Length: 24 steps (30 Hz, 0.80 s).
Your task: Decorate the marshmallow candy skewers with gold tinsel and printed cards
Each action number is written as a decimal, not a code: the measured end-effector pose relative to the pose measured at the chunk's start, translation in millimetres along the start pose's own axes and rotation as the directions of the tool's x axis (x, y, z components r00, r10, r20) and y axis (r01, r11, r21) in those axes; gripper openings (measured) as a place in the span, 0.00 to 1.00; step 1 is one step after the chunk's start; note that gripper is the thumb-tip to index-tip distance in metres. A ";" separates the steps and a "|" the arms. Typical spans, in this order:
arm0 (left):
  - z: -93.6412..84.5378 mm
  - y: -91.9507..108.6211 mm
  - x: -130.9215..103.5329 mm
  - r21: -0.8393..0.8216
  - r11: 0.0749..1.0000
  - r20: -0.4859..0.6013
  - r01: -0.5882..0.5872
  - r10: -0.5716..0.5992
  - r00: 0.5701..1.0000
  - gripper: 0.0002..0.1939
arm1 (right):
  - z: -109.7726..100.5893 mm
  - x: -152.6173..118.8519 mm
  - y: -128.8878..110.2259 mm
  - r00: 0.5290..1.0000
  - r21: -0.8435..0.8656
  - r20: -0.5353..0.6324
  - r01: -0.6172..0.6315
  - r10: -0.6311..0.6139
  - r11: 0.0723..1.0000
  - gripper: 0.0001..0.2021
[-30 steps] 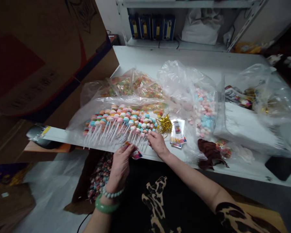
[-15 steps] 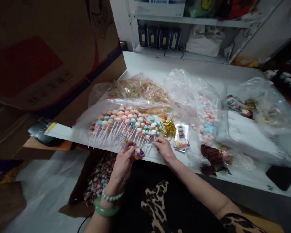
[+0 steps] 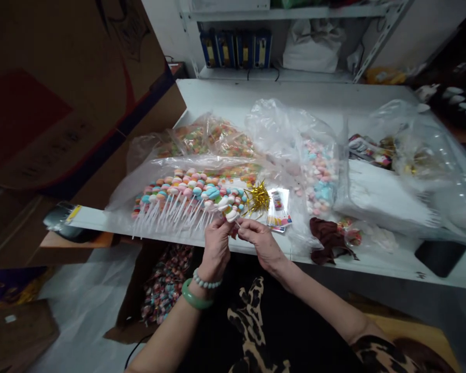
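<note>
My left hand is closed around a small printed plastic bag, mostly hidden by the fingers. My right hand pinches the white stick of a marshmallow lollipop, whose pastel candy lies tilted above my left fingers. Whether the candy is inside the bag I cannot tell. Just beyond my hands, rows of similar marshmallow lollipops lie on the table with sticks toward me. A bunch of gold twist ties and printed cards lie to their right.
Clear bags of wrapped jelly candies and pastel marshmallows spread across the white table. A large cardboard box stands at left. Below the edge sits a box of wrapped candies. A brown cloth and black phone-like slab lie right.
My right hand has taken a lollipop by its stick from the row. My left hand has moved right with the printed bag, and both hands now meet. The view has shifted slightly.
</note>
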<state>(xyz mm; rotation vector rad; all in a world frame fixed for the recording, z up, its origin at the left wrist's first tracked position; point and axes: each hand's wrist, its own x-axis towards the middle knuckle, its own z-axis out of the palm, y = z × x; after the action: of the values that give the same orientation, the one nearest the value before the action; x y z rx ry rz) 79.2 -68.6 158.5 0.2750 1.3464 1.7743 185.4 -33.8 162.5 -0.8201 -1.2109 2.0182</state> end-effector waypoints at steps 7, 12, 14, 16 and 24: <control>3.3 -4.4 2.7 0.013 0.986 0.010 0.167 -0.167 0.986 0.20 | -19.3 17.8 11.5 0.982 -0.029 -0.175 0.068 -0.072 0.997 0.09; -3.1 -5.1 7.6 0.211 0.950 0.083 0.230 -0.252 0.964 0.18 | -25.2 25.3 15.8 0.979 -0.004 -0.194 0.062 -0.062 0.998 0.09; -3.8 -7.6 10.5 0.228 0.958 0.057 0.173 -0.190 0.980 0.16 | -23.3 25.8 14.9 0.979 0.026 -0.197 0.055 -0.048 0.998 0.08; -3.5 -10.4 13.3 0.203 0.976 -0.012 0.084 -0.083 0.996 0.16 | -20.7 24.8 12.2 0.983 0.077 -0.181 0.028 -0.014 0.997 0.08; 5.8 -10.9 10.6 0.163 0.983 -0.007 -0.079 0.082 0.997 0.14 | -14.3 26.5 5.0 0.981 0.126 -0.181 -0.049 0.071 0.991 0.09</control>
<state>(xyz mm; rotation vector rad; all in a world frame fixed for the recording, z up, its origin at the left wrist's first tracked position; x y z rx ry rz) 81.9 -56.4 148.0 0.4125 1.5120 1.7368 179.5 -7.8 147.7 -0.9707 -0.9611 1.9921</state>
